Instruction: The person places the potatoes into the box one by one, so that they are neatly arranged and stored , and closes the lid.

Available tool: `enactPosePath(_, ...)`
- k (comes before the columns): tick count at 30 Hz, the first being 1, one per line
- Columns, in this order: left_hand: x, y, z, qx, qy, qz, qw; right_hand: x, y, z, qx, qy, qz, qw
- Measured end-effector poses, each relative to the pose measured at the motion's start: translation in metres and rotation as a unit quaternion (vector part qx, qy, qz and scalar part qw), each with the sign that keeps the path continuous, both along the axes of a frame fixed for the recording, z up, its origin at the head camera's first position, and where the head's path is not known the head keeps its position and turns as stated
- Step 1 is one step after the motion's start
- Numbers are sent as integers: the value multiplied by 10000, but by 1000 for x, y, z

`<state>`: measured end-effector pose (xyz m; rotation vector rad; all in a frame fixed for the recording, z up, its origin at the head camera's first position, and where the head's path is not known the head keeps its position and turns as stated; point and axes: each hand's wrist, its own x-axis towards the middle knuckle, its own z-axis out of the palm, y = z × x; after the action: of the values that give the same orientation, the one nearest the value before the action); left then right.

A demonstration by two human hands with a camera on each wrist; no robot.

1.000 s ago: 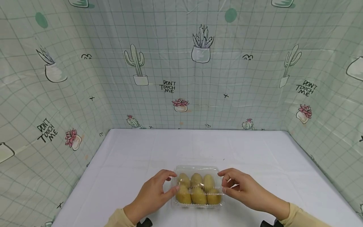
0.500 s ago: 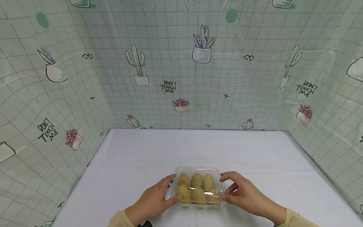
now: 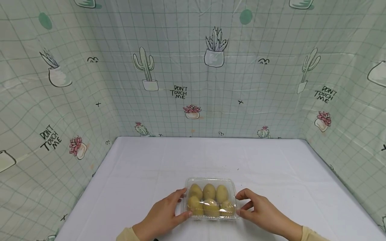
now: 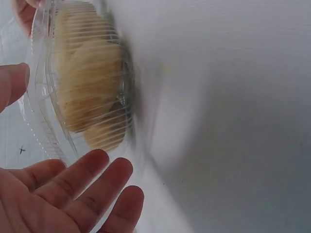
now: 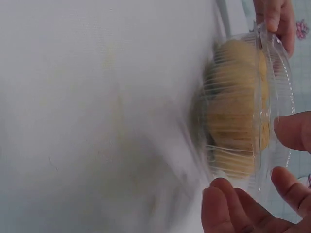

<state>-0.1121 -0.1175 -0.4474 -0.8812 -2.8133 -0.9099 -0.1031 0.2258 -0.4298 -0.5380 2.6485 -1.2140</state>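
A clear plastic clamshell box (image 3: 211,217) rests on the white table with its lid lying over the base. Inside lie several egg-shaped, yellowish-brown pieces (image 3: 209,192), like small potatoes or kiwifruit, in two rows. My left hand (image 3: 164,214) is at the box's left side, thumb by the front left corner and index finger farther back, the other fingers loosely extended. On the opposite side my right hand (image 3: 262,211) has its thumb at the front right corner and its index fingertip at the side rim. The right wrist view shows the thumb (image 5: 294,131) right at the lid's edge.
White cloth covers the table (image 3: 144,160) around the box. A grid-patterned curtain (image 3: 256,80) printed with cacti stands behind the table and along both sides.
The lid's front edge has come down onto the base. Both hands have moved slightly down and toward the front along the box's sides.
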Motion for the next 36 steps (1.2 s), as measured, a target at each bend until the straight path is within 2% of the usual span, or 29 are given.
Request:
enactPosePath(5,-2,-2,-2,180,-114,-139,9997,0,1,-3,-168,-168,222,9995)
enactPosePath(10,-4,-6,-2,547,-427,-506,9963,0,1,-7,-402,-414,202,9981)
enactPosePath(13,-5,-7,-2,662,-610,-607,9941,0,1,-6,-415,-419,202,9981)
enactPosePath(24,-7,-8,-2,636,-573,-542,9949,2,3,-6,-455,-367,169,9981)
enactPosePath(28,-8,-7,-1,690,-700,-481,9940,1,3,-6,-562,-389,216,9974)
enactPosePath(36,-10,-6,0,968,-1099,-487,9880,1,3,-5,-886,-808,243,9925)
